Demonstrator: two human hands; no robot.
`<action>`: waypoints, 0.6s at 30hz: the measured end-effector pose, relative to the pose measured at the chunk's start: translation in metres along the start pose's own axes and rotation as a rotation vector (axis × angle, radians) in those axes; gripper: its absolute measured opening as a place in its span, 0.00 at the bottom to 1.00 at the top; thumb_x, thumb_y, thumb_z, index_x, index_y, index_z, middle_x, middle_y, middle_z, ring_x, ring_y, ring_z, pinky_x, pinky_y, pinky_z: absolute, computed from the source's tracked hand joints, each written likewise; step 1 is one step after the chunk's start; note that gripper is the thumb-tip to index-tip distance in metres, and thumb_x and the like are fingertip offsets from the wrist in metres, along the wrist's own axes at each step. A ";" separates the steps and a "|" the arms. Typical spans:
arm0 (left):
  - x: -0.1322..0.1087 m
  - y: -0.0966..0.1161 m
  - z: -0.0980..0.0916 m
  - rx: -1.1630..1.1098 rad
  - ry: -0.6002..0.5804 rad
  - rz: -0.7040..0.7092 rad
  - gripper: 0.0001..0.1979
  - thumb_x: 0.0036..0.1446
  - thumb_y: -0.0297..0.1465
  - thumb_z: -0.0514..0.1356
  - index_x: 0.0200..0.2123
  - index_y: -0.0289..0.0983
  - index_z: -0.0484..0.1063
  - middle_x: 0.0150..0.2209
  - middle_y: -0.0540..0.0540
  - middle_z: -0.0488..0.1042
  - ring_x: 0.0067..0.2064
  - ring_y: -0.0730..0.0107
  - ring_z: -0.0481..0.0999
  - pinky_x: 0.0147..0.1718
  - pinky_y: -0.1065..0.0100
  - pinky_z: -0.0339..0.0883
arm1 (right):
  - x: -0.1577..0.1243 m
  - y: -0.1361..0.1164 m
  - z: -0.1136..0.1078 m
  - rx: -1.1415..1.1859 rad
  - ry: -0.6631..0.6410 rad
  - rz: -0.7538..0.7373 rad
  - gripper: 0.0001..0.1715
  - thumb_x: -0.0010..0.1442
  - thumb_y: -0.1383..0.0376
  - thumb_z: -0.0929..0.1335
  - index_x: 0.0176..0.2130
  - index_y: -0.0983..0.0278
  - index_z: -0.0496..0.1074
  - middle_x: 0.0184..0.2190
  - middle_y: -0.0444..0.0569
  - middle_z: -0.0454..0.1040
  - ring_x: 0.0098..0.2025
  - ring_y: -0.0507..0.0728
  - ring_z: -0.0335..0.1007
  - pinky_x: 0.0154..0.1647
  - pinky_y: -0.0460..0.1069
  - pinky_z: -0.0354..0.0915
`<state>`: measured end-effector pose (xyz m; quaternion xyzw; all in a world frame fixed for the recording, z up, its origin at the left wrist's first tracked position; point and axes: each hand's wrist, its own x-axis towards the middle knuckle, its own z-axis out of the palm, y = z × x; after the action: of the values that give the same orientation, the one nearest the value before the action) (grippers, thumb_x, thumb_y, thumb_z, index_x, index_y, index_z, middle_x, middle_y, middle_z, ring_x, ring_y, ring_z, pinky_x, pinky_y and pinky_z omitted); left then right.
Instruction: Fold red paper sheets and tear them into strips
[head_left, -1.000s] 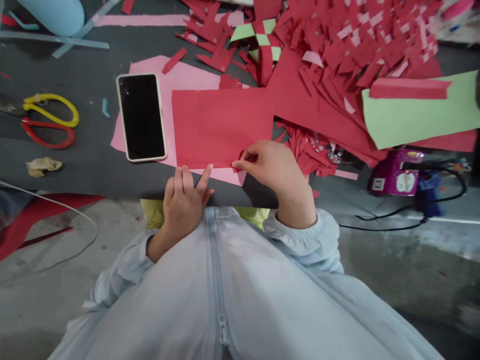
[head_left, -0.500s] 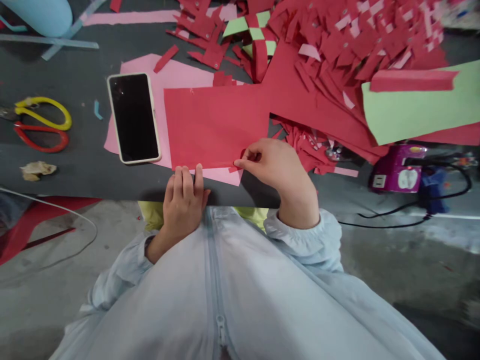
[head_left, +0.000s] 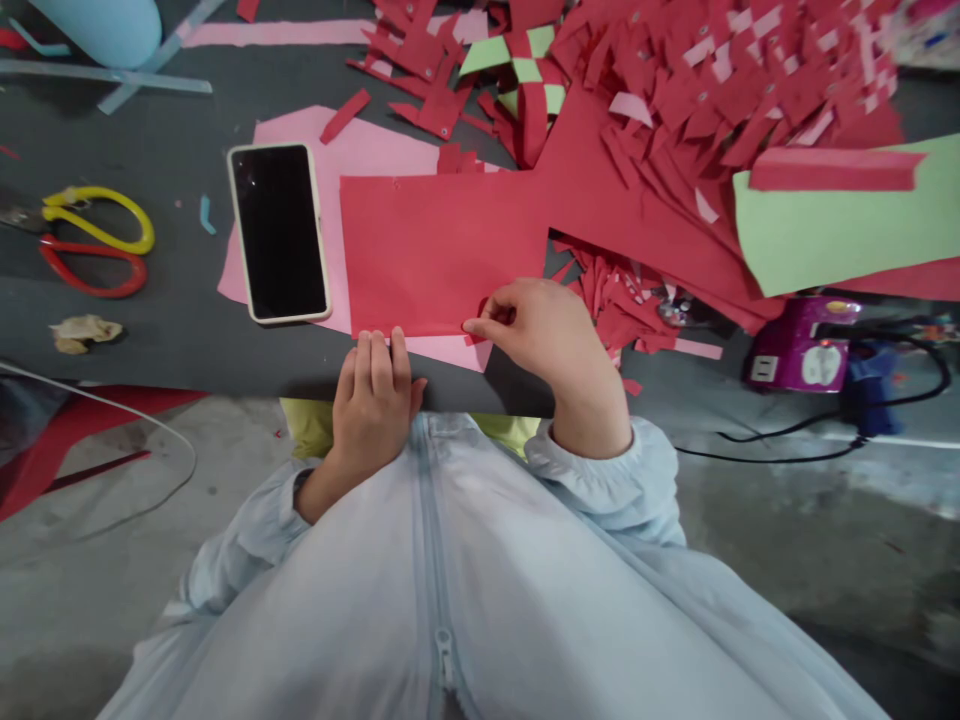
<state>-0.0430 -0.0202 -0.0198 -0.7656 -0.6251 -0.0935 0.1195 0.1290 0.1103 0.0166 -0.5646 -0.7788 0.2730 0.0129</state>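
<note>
A red sheet of paper (head_left: 442,245) lies flat in front of me on top of pink paper (head_left: 300,128); a narrow strip seems folded along its near edge. My left hand (head_left: 373,395) rests at that edge, fingers stretched out side by side with the tips on the paper. At the near right corner my right hand (head_left: 536,325) pinches the red paper between thumb and forefinger. Its other fingers are curled under and partly hidden. Left of the sheet, a phone (head_left: 279,235) with a dark screen lies on the pink paper.
Scissors (head_left: 97,240) with yellow and red handles lie at the left. Cut red pieces (head_left: 675,90) are heaped at the back right, near green paper (head_left: 847,225). A purple box (head_left: 799,345) with black cables sits at the right edge of the table (head_left: 187,350).
The whole view has shifted slightly to the right. Both hands keep nearly the same place on the red paper, with the right thumb a touch further left along the edge.
</note>
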 end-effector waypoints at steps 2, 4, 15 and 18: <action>-0.001 0.000 0.001 -0.006 -0.004 -0.003 0.30 0.66 0.40 0.53 0.61 0.20 0.62 0.53 0.25 0.72 0.58 0.45 0.72 0.57 0.55 0.63 | 0.000 0.001 0.002 -0.012 0.011 -0.013 0.14 0.56 0.61 0.71 0.21 0.61 0.69 0.26 0.48 0.73 0.30 0.56 0.63 0.30 0.52 0.51; -0.001 0.000 0.001 -0.009 -0.005 -0.005 0.30 0.66 0.39 0.54 0.61 0.19 0.62 0.53 0.25 0.72 0.58 0.45 0.72 0.57 0.55 0.63 | 0.000 0.001 0.003 -0.026 0.019 -0.024 0.15 0.56 0.61 0.71 0.21 0.61 0.68 0.26 0.48 0.73 0.30 0.56 0.63 0.31 0.52 0.52; -0.001 0.000 0.000 -0.033 -0.093 -0.028 0.29 0.66 0.40 0.52 0.65 0.30 0.60 0.55 0.28 0.71 0.59 0.46 0.70 0.57 0.54 0.62 | 0.000 -0.003 0.001 -0.087 0.007 -0.003 0.15 0.57 0.59 0.70 0.22 0.61 0.70 0.26 0.50 0.72 0.30 0.57 0.63 0.31 0.52 0.51; 0.003 0.000 -0.004 -0.013 -0.141 -0.022 0.27 0.66 0.41 0.52 0.65 0.36 0.61 0.55 0.28 0.71 0.59 0.45 0.71 0.55 0.52 0.64 | -0.001 -0.003 0.002 -0.094 0.026 -0.010 0.14 0.59 0.59 0.69 0.24 0.62 0.72 0.27 0.50 0.73 0.31 0.57 0.64 0.32 0.52 0.52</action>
<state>-0.0429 -0.0187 -0.0156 -0.7640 -0.6399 -0.0445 0.0691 0.1267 0.1079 0.0166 -0.5644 -0.7933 0.2284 -0.0021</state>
